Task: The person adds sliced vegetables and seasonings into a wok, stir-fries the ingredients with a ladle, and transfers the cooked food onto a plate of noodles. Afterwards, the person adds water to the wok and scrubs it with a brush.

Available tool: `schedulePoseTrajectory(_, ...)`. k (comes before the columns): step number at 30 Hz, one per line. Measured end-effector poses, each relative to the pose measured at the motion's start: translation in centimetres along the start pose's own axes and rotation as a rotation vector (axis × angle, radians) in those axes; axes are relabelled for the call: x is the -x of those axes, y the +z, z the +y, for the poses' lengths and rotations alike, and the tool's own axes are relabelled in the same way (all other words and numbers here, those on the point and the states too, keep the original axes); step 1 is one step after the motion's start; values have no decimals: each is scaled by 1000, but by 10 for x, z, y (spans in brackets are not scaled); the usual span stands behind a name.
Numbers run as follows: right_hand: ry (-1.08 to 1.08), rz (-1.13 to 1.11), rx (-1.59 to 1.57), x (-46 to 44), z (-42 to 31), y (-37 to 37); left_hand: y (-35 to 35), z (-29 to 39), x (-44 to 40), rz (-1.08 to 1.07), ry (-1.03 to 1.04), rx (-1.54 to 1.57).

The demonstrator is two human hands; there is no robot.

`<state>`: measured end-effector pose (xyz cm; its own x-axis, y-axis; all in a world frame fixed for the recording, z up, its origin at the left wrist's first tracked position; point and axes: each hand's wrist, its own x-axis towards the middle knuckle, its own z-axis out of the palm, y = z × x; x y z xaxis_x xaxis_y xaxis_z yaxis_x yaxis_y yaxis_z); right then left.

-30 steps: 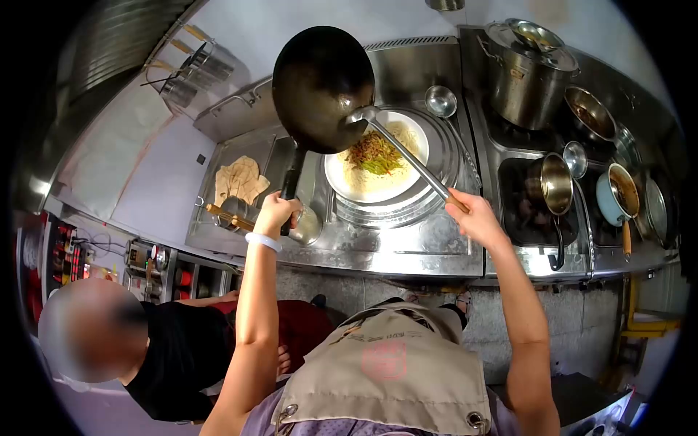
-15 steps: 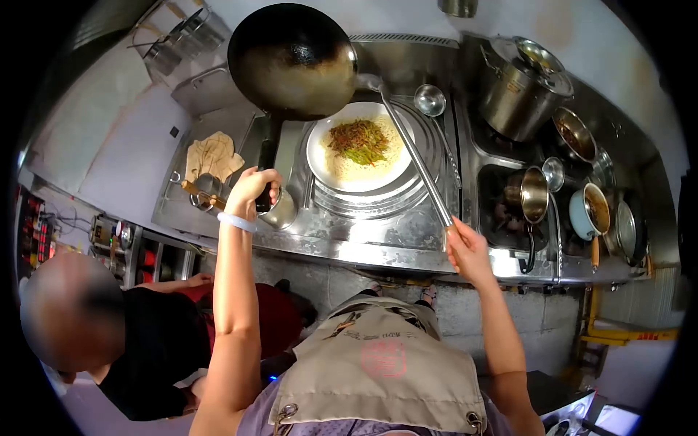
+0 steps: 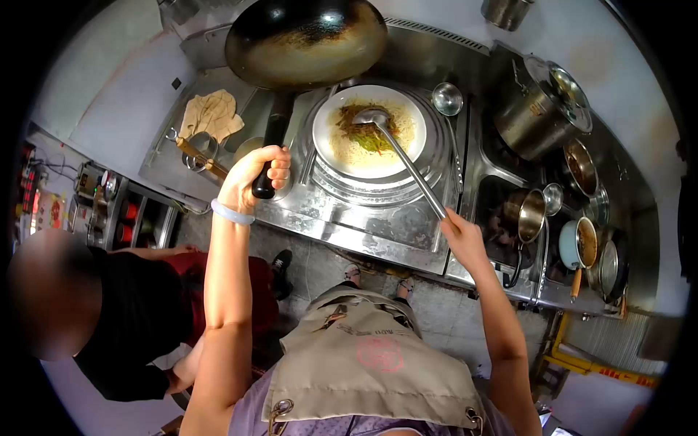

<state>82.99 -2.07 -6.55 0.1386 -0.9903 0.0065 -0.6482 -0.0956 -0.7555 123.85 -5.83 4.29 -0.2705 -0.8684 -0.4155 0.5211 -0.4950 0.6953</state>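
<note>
My left hand (image 3: 254,176) is wrapped round the black handle of a wok (image 3: 305,47), which is raised and tilted at the back left of the stove. My right hand (image 3: 463,236) grips the end of a long metal ladle (image 3: 411,168). The ladle's bowl is over the food on a round white plate (image 3: 325,147); whether it touches the food I cannot tell. Pale noodles (image 3: 368,160) cover the plate, with brown and green shreds (image 3: 378,138) heaped in the middle. Beneath the plate are the stove's ringed steel burner plates.
A second ladle (image 3: 448,99) lies right of the plate. To the right stand a tall stockpot (image 3: 538,112), a small saucepan (image 3: 531,216) and a light-blue pot (image 3: 569,245). A cloth (image 3: 212,116) lies at the left. Another person (image 3: 131,316) is close on my left.
The ladle's bowl has come down from beside the wok to over the food on the plate. The wok has tipped further, and the camera view has shifted.
</note>
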Motion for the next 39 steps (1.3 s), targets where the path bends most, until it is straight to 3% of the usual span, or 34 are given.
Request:
schedulePoseTrajectory(3,109,-58,62,22,-11,-22,3,-6,1,32,14,5)
schedulePoseTrajectory(9,38,-29,60,44,-8,-42,6,-9,1,9,29,34)
schedulePoseTrajectory(12,132,-69,53,47,-24,-50,7,-11,1,-6,10,87)
schedulePoseTrajectory(15,110,-2,-105,60,-18,-41,14,-11,7,-9,12,140)
schedulePoseTrajectory(18,302,44,-561,73,-14,-2,16,-8,6,-84,11,199)
schedulePoseTrajectory(19,225,12,-596,74,-5,10,16,-8,5,-67,23,184)
schedulePoseTrajectory(22,292,-50,-540,67,4,-7,28,-12,7,15,54,108)
schedulePoseTrajectory(24,478,-137,-709,78,-3,-14,30,-19,10,-8,33,51)
schedulePoseTrajectory(25,478,-124,-746,87,3,-16,41,-23,11,-29,47,12)
schedulePoseTrajectory(27,486,-171,-1105,110,15,-29,69,-36,23,91,62,21)
schedulePoseTrajectory(31,447,-195,-1509,183,38,-81,108,-80,42,100,51,-66)
schedulePoseTrajectory(33,363,-320,-1899,223,51,-111,146,-112,57,115,95,-128)
schedulePoseTrajectory(35,281,-214,-1974,260,66,-143,180,-147,71,58,74,-173)
schedulePoseTrajectory(37,91,-160,-1824,297,64,-185,216,-176,79,22,-53,-74)
schedulePoseTrajectory(39,77,-26,-1724,321,62,-228,255,-204,75,-190,-61,-117)
